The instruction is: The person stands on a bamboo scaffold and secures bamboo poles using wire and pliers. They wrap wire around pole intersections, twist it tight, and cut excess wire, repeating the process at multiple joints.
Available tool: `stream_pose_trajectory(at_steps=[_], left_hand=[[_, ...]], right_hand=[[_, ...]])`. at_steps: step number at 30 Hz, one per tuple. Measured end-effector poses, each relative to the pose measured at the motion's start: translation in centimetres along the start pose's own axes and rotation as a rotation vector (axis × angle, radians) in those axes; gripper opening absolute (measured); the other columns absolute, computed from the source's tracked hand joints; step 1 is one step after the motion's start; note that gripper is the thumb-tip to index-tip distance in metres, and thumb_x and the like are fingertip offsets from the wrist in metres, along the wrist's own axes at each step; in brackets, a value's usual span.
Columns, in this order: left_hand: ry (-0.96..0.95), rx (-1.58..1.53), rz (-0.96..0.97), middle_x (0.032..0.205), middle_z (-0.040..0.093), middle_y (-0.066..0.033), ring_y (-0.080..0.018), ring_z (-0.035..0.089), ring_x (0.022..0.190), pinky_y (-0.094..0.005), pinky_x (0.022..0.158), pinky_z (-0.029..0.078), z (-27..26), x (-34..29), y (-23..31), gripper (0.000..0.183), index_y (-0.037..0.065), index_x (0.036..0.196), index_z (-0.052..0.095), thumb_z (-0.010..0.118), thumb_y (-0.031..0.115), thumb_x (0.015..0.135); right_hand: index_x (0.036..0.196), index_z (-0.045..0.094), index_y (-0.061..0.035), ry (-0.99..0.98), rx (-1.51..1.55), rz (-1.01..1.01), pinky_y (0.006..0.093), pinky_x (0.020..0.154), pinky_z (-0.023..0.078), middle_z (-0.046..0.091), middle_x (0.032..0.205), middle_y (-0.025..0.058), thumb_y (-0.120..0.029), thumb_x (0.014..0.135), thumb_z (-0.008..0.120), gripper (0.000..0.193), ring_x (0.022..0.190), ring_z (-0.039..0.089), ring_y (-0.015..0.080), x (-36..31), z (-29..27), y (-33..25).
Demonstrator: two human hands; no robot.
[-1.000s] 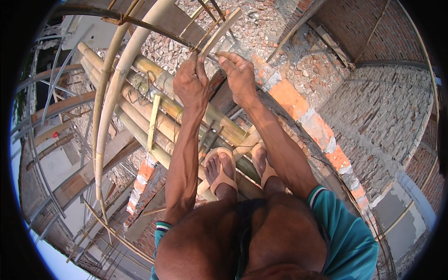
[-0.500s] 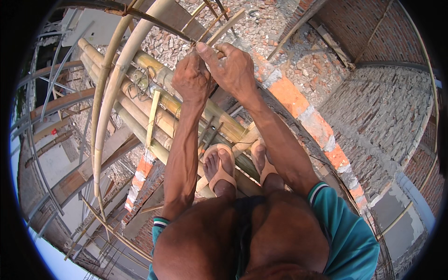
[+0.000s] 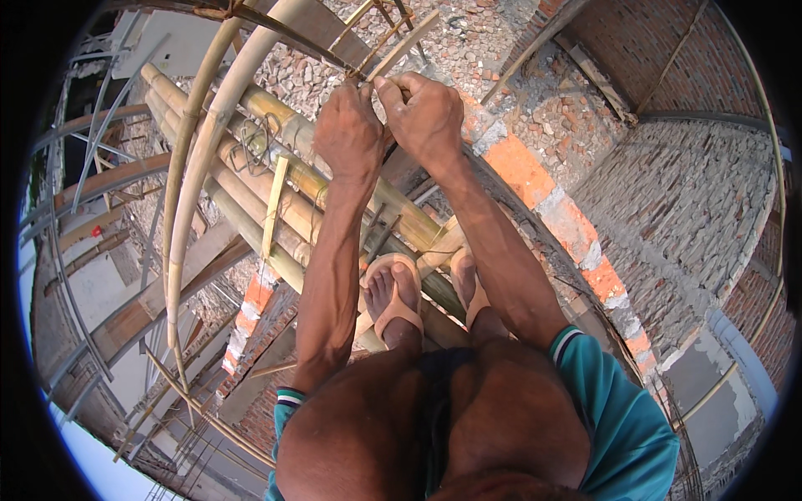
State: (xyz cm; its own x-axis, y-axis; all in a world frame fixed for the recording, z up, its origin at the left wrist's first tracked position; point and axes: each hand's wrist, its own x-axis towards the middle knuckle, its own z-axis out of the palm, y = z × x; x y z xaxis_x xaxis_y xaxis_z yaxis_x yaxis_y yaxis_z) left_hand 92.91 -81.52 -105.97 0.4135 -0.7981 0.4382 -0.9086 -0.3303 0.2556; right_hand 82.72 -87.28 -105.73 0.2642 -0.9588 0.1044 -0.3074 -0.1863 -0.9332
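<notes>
rod (image 3: 292, 39), dark and thin, slants from the top left to a brownish joint (image 3: 354, 74) just beyond the left hand (image 3: 347, 134), seen above the upper right edge of the bamboo platform (image 3: 401, 221). the left hand's fingers are curled closed, thumb beside forefinger, close under the joint; anything pinched between them is too small to tell. the right hand (image 3: 426, 117) is close beside it, its fingers bent and its thumb pointing up toward the left hand; whether it grips something cannot be told. a flat wooden strip (image 3: 407, 43) leans up and away to the right, its lower end near the right thumb. the person squats near the lower right end of the platform, feet in tan sandals (image 3: 398, 315), knees drawn up, a teal sleeve (image 3: 626, 409) at the right. toward the upper left end of the platform lies a tangle of wire (image 3: 253, 148), and a pale slat (image 3: 275, 204) rests across the poles by the lower left edge. two long curved poles (image 3: 215, 125) pass over that end. an orange and white wall top (image 3: 520, 171) runs past the right edge, with broken bricks (image 3: 484, 33) beyond.
</notes>
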Motion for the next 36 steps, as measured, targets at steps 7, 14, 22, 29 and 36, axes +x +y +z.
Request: stream_pose_trajectory(at_steps=[7, 14, 22, 29, 36], left_hand=[[-0.376, 0.077, -0.059, 0.088, 0.071, -0.0261, -0.0490, 0.069, 0.084, -0.0590, 0.071, 0.053, -2.4, 1.8, 0.4, 0.029, 0.003, 0.102, 0.063, 0.050, 0.029, 0.104], [-0.392, 0.038, -0.128, 0.083, 0.073, -0.0199, -0.0449, 0.072, 0.076, -0.0548, 0.069, 0.056, -2.6, 2.4, 0.3, 0.026, 0.004, 0.100, 0.069, 0.059, 0.029, 0.101], [-0.192, -0.016, -0.101, 0.089, 0.074, -0.0160, -0.0415, 0.072, 0.072, -0.0525, 0.062, 0.056, -1.0, 0.8, 0.0, 0.022, 0.006, 0.098, 0.070, 0.062, 0.027, 0.098], [-0.212, -0.047, -0.054, 0.081, 0.072, -0.0175, -0.0413, 0.072, 0.071, -0.0510, 0.061, 0.056, -0.9, 0.6, -1.2, 0.016, 0.006, 0.097, 0.071, 0.063, 0.019, 0.092], [-0.142, -0.049, -0.044, 0.075, 0.071, -0.0184, -0.0392, 0.071, 0.065, -0.0495, 0.056, 0.056, -0.5, 0.5, -0.6, 0.015, 0.006, 0.094, 0.071, 0.062, 0.019, 0.093]], right_hand=[[0.087, 0.080, -0.0043, -0.002, 0.089, 0.151, 0.0426, 0.058, 0.052, 0.067, 0.062, 0.0177, -0.030, 0.090, 0.074, 0.026, 0.056, 0.066, 0.0317, -0.1, 0.4, 0.4], [0.092, 0.079, -0.0002, 0.050, 0.157, 0.194, 0.0418, 0.058, 0.052, 0.069, 0.065, 0.0197, -0.025, 0.089, 0.075, 0.025, 0.056, 0.067, 0.0293, -0.6, 1.2, 0.1], [0.100, 0.072, 0.0044, -0.226, -0.256, -0.003, 0.0431, 0.068, 0.057, 0.073, 0.078, 0.0188, -0.012, 0.092, 0.068, 0.019, 0.067, 0.069, 0.0354, -1.9, -1.4, -1.6], [0.103, 0.061, -0.0043, -0.165, -0.428, -0.615, 0.0515, 0.073, 0.058, 0.064, 0.105, 0.0203, -0.007, 0.086, 0.065, 0.018, 0.090, 0.070, 0.0391, 0.6, -0.9, -2.8], [0.097, 0.064, -0.0011, -0.298, -0.481, -0.462, 0.0459, 0.075, 0.061, 0.068, 0.098, 0.0203, -0.004, 0.084, 0.065, 0.014, 0.097, 0.072, 0.0384, 0.9, -2.9, -3.0]])
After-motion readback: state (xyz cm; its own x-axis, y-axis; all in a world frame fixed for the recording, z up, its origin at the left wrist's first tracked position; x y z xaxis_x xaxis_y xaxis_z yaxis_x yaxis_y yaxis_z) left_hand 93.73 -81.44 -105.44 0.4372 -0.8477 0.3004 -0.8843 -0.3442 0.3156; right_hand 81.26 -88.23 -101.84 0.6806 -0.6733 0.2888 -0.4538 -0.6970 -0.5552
